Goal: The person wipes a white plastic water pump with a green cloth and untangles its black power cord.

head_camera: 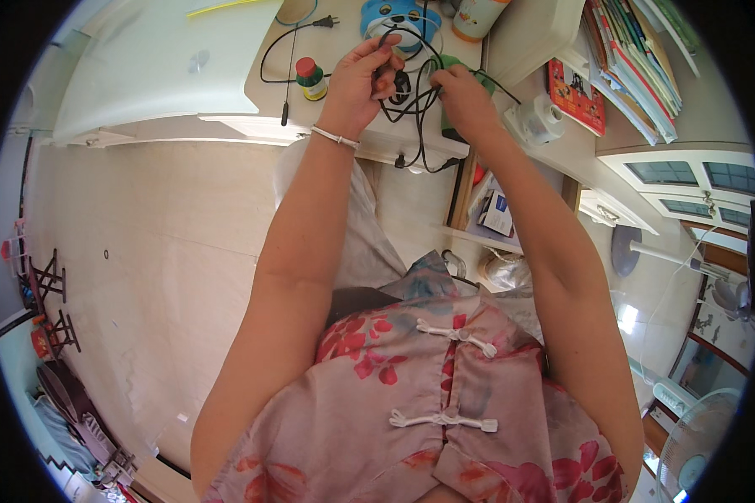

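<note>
A tangled black power cable (pixel 420 100) hangs in loops between my hands above the desk. My left hand (pixel 371 70), with a bracelet at its wrist, grips one loop at the upper left. My right hand (pixel 464 94) pinches the bundle on the right. Two connector ends dangle below, one of them a dark plug (pixel 452 163), past the desk's front edge. Behind the loops are a blue animal-faced object (pixel 399 19) and a green object (pixel 451 119), partly hidden. A small bottle with a red cap (pixel 311 78) stands left of my left hand, and a two-pin plug (pixel 327 22) lies beyond it.
A white-orange cup (pixel 478 17) stands at the back. To the right are a white roll-like container (pixel 540 119), a red book (pixel 576 94) and a stack of papers (pixel 635 69). An open drawer (pixel 487 232) sits below my right forearm. A pale translucent sheet (pixel 163 69) covers the desk's left part.
</note>
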`<control>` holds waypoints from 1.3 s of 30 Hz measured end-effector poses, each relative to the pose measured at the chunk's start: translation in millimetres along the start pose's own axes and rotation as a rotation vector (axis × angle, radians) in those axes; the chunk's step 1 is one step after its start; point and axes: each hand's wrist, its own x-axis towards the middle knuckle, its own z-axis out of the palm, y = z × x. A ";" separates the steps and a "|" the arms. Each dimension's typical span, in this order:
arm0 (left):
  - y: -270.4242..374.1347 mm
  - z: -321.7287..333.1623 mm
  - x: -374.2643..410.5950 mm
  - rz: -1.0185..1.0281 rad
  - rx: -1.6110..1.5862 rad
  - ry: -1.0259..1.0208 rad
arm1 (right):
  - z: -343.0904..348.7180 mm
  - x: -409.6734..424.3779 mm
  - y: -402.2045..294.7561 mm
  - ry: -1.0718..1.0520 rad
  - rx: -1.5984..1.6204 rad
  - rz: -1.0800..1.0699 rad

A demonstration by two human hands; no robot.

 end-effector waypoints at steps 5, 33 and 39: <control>-8.5 -2.6 5.7 -0.051 0.065 0.187 | -28.9 -18.9 -4.8 0.134 0.250 0.075; -29.2 19.4 -0.7 -0.237 0.637 0.083 | -37.3 -74.3 0.1 0.024 0.447 0.346; -36.9 22.4 0.0 -0.160 0.719 0.013 | -21.0 -60.6 2.4 -0.214 0.336 0.594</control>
